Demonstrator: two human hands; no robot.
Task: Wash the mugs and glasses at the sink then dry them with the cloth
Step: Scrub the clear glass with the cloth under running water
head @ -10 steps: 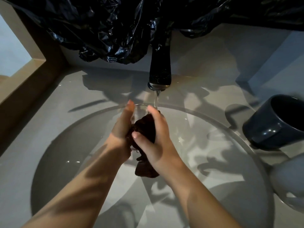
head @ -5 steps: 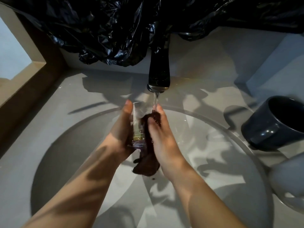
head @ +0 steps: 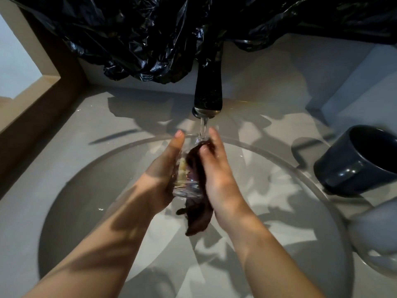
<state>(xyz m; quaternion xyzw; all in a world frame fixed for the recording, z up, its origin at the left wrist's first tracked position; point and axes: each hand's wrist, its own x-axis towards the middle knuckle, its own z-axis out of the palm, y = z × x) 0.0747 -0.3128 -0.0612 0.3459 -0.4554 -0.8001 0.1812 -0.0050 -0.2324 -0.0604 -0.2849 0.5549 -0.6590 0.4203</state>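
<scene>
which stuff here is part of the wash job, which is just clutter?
Job: glass, gripped by left hand; cloth, held by right hand; running faucet; sink; blue mug and pale mug beside it.
Lying about: black plastic sheet; wooden frame.

Grey counter (head: pixel 64 147) with round sink (head: pixel 285 214); tilted dark blue mug (head: pixel 354 164) and pale mug (head: pixel 378 233) at right.

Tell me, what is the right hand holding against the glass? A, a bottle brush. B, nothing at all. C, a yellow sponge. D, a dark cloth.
D: the right hand holds a dark cloth against the glass, which the left hand grips under the running tap.
</scene>
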